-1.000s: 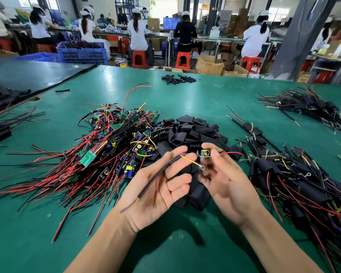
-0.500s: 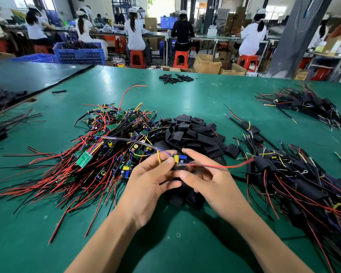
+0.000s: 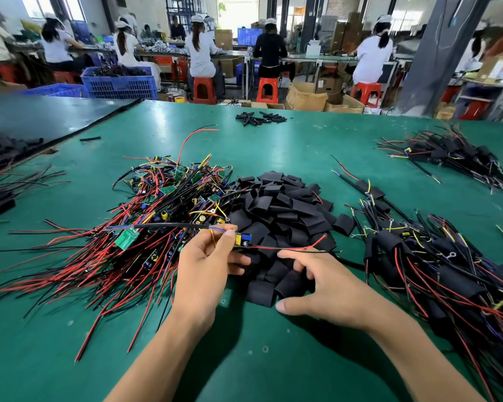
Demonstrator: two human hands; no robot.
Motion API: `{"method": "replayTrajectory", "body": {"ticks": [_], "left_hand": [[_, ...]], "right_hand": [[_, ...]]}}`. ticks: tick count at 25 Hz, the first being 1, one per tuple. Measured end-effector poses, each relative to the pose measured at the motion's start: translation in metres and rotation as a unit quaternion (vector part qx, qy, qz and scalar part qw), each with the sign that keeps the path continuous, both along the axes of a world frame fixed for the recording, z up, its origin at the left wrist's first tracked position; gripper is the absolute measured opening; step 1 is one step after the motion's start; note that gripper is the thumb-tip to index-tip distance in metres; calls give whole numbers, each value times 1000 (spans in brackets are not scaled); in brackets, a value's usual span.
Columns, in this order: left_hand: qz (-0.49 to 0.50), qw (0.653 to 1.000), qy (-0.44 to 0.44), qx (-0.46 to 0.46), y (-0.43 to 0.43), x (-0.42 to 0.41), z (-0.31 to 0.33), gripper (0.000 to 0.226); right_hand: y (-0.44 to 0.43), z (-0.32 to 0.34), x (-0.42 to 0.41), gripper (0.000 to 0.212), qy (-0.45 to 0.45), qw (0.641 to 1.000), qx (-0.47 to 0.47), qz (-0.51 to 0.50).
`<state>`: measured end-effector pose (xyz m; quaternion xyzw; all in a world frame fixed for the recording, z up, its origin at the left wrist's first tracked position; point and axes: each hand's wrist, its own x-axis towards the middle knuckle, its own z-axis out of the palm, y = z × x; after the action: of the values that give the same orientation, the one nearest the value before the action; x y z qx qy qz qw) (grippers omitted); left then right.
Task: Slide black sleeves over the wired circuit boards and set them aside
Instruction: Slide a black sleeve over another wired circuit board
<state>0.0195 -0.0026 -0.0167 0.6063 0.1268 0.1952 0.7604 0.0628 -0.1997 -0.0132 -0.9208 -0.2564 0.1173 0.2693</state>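
Note:
My left hand [image 3: 206,262] pinches a small wired circuit board [image 3: 242,238] just above the table; its red and black wires trail right, its dark cable left. My right hand [image 3: 323,282] reaches into the near edge of the heap of black sleeves [image 3: 279,210], its fingers curled round one black sleeve [image 3: 291,284] that still lies on the heap. A tangled pile of bare wired boards [image 3: 145,216] lies to the left of the sleeves. Sleeved boards [image 3: 436,265] are heaped on the right.
The green table [image 3: 273,358] stretches out in front of me. Another bundle of sleeved boards [image 3: 453,158] lies at far right, some small black pieces [image 3: 259,117] at the far edge. A dark table [image 3: 41,117] adjoins on the left. Seated people work at benches behind.
My right hand let go of the board and dropped onto the sleeve heap. My left hand turned over and now holds the board alone, lower and nearer the piles.

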Motion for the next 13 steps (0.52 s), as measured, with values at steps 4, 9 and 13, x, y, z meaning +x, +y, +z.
{"method": "replayTrajectory", "body": {"ticks": [4, 9, 13], "left_hand": [[-40, 998, -16, -46, 0, -1, 1, 12], [-121, 985, -17, -119, -4, -4, 4, 26], [-197, 976, 30, -86, -13, -7, 4, 49]], "right_hand": [[-1, 1, 0, 62, 75, 972, 208, -78], [9, -1, -3, 52, -12, 914, 369, -170], [22, -6, -8, 58, -97, 918, 363, -131]]}}
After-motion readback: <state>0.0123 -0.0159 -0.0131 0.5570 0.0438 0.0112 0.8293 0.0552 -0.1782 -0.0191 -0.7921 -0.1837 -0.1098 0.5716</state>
